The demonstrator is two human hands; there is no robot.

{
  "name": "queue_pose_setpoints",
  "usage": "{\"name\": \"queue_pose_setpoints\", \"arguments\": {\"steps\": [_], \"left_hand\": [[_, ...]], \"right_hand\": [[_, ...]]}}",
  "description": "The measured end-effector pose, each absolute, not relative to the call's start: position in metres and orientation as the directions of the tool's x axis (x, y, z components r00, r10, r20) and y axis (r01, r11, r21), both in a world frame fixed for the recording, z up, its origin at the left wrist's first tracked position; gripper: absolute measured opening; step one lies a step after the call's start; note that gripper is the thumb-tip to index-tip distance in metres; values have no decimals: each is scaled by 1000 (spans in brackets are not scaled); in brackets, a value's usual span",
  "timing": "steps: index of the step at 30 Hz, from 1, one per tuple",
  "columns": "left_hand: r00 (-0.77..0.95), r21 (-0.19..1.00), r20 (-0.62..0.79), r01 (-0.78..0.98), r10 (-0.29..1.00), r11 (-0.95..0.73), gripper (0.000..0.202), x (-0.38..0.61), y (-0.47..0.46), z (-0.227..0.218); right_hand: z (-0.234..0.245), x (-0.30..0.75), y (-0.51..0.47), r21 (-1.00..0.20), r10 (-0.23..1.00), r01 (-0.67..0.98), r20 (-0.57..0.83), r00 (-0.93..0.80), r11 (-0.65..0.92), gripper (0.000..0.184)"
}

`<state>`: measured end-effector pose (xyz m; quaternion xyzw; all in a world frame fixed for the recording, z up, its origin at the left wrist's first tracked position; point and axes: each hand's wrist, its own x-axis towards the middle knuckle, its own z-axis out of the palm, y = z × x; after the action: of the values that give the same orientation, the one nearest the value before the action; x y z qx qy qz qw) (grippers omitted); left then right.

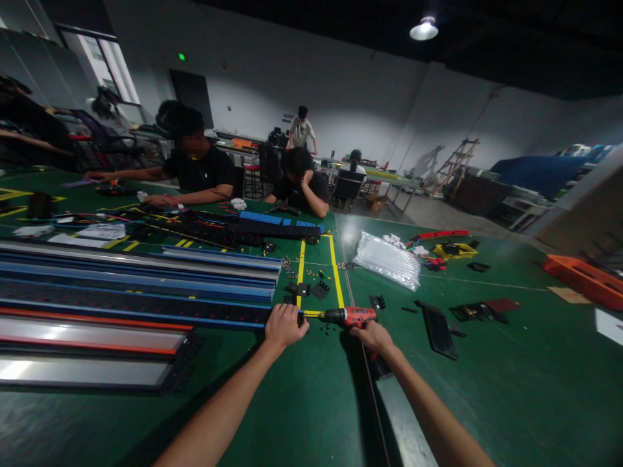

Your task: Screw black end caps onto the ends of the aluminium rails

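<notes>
My right hand (376,338) is wrapped round the grip of a red and black cordless drill (357,316), whose bit points left. The bit reaches toward the end of a long black and blue rail (233,315) lying on the green table. Around that rail's end my left hand (286,325) is closed, its fingers over the top. Whether the bit touches the rail end cannot be made out. Small dark screws (328,328) lie under the drill. Black brackets (320,289) rest just beyond it.
Silver and blue profiles (219,263) and orange-edged panels (87,334) lie to the left. A plastic-wrapped bundle (388,261), a dark phone-like slab (439,331) and an orange tray (584,280) are on the right. Across the table sit two people (207,170), with dark strips and wires before them.
</notes>
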<state>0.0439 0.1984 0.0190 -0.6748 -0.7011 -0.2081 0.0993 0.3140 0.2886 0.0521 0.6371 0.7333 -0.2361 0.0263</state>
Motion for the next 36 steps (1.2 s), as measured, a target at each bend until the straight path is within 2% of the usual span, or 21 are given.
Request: {"name": "queue_pose_setpoints", "arguments": {"steps": [20,32,36], "left_hand": [[-65,158,405,987,912,0,31,43,202,20],[-86,188,367,982,926,16,30,42,203,21],[-79,191,346,982,935,12,33,41,203,24]], "right_hand": [[53,313,291,-343,924,939,-348,-158,32,24],[51,316,292,-349,921,935,-337,-193,68,49],[51,316,292,-351,923,934,-336,-186,60,52]]}}
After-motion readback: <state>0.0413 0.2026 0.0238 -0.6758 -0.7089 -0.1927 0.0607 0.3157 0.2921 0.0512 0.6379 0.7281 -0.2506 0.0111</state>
